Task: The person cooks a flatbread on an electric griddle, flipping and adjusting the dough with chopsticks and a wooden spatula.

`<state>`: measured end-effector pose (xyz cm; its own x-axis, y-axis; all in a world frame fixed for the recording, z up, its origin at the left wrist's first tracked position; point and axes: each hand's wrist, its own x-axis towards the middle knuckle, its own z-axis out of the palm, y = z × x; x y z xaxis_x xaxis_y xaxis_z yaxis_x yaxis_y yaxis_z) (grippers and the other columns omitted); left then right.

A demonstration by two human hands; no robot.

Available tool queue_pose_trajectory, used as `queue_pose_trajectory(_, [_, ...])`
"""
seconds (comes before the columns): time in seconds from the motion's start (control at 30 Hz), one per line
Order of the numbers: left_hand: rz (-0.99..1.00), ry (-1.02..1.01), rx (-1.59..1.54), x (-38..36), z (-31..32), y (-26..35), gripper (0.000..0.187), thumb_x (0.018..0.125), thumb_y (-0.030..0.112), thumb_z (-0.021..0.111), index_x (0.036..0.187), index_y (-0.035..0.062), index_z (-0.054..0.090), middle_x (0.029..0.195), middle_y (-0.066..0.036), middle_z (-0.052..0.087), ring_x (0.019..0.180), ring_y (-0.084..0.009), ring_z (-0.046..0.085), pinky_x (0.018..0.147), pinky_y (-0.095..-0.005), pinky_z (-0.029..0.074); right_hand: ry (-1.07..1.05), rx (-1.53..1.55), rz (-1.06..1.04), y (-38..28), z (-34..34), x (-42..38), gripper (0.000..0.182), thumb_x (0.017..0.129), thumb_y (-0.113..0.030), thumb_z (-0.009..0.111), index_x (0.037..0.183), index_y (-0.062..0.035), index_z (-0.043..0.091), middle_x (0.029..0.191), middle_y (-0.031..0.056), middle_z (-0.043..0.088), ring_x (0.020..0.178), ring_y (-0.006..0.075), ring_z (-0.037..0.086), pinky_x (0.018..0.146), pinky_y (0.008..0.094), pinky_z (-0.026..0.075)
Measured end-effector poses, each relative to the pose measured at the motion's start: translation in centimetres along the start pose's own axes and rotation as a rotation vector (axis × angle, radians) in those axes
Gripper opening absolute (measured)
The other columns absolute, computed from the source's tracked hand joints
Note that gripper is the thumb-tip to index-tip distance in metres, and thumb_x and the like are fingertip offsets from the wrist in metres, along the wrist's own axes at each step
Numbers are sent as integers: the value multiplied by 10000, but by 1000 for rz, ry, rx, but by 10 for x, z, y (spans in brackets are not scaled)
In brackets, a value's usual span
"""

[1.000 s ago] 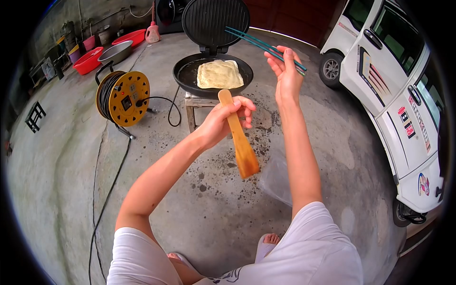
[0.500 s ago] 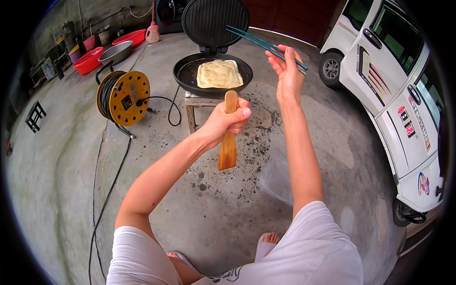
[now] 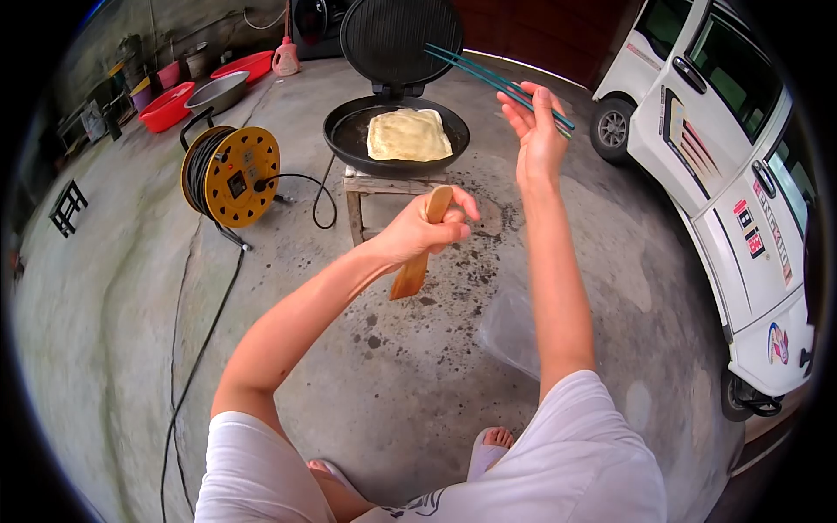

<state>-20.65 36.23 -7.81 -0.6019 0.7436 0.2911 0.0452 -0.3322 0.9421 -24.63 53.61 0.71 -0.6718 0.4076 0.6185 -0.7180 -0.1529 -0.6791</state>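
Note:
My left hand (image 3: 429, 228) grips a wooden spatula (image 3: 410, 281) around its middle, with the wide blade pointing down and the handle end up. The index finger is lifted partly away from the wood. My right hand (image 3: 538, 131) is closed on a pair of green chopsticks (image 3: 475, 71), whose tips point up and left in front of the raised lid (image 3: 401, 44). Below those tips, a square, pale golden flatbread (image 3: 408, 135) lies in the black electric griddle (image 3: 344, 144). Neither hand touches the bread or griddle.
The griddle stands on a small wooden stool (image 3: 356, 205). A yellow cable reel (image 3: 242, 179) sits to its left, its black cord (image 3: 202, 349) running along the floor. Basins (image 3: 166, 109) are farther back. A white vehicle (image 3: 715, 157) stands right; a plastic sheet (image 3: 510, 331) lies ahead.
My left hand has lowered slightly and turned the spatula so that it leans, with the index finger loosened. My right hand and the chopsticks have shifted slightly right in view.

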Motion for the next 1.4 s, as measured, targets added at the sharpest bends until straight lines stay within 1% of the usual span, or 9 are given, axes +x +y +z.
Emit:
queue_pose_trajectory(0.07, [39, -93, 114, 2, -4, -9, 88, 809, 108, 642, 845, 51, 586, 608, 83, 368, 536, -29, 329, 483, -209, 253, -7, 4, -2, 0, -2, 1, 298, 925, -284, 503, 950, 3, 580, 940, 113, 625, 830, 215, 651, 715, 270, 532])
queue_pose_trajectory(0.2, [-206, -332, 534, -3, -2, -6, 180, 762, 158, 705, 703, 50, 573, 538, 69, 344, 546, -48, 331, 516, -212, 310, -17, -13, 22, 3, -4, 2, 286, 925, -274, 504, 960, 0, 579, 961, 111, 621, 836, 216, 650, 714, 267, 531])
queue_pose_trajectory(0.3, [-8, -310, 540, -1, 5, -17, 165, 763, 188, 709, 741, 47, 625, 524, 53, 325, 525, -70, 323, 496, -257, 289, -31, -47, 55, 9, -8, 3, 286, 923, -276, 509, 963, -3, 583, 955, 107, 624, 835, 214, 650, 714, 263, 530])
queue_pose_trajectory(0.6, [-11, -290, 803, 0, 34, 24, 195, 796, 158, 656, 961, 59, 623, 549, -1, 353, 532, -102, 340, 517, -320, 327, -84, -107, 130, 24, -16, 6, 293, 922, -272, 517, 981, 3, 600, 937, 92, 634, 809, 191, 651, 702, 250, 524])
queue_pose_trajectory(0.83, [333, -279, 553, -11, 71, 42, 217, 808, 175, 649, 737, 9, 529, 521, -35, 383, 477, -149, 356, 475, -328, 307, -260, -352, 254, 36, -19, -2, 298, 914, -285, 532, 999, -12, 617, 924, 82, 643, 767, 148, 648, 650, 202, 507])
queue_pose_trajectory(0.93, [221, -367, 691, -17, 76, 57, 160, 793, 141, 649, 792, 4, 566, 557, -64, 416, 495, -173, 375, 486, -322, 326, -276, -384, 263, 42, -15, -6, 276, 908, -277, 543, 974, -25, 635, 878, 68, 651, 714, 126, 644, 609, 186, 496])
queue_pose_trajectory(1.13, [304, -491, 522, -29, 105, 57, 105, 797, 93, 615, 808, -5, 579, 678, -120, 565, 583, -262, 533, 544, -355, 397, -256, -448, 173, 56, -19, -2, 248, 905, -244, 537, 929, -25, 651, 819, 52, 652, 672, 115, 638, 590, 196, 494])
queue_pose_trajectory(1.17, [309, -518, 492, -31, 110, 55, 105, 803, 73, 592, 861, -13, 578, 775, -129, 614, 687, -298, 589, 596, -376, 431, -249, -491, 140, 61, -23, -1, 244, 904, -238, 536, 919, -25, 654, 805, 50, 652, 661, 113, 637, 585, 198, 493])
queue_pose_trajectory(1.4, [376, -750, 499, -41, 132, 48, 229, 824, 102, 584, 1019, -10, 541, 901, -145, 616, 786, -327, 582, 658, -405, 446, -200, -576, 139, 79, -42, 0, 243, 900, -228, 534, 896, -19, 657, 782, 48, 654, 645, 118, 641, 575, 213, 498])
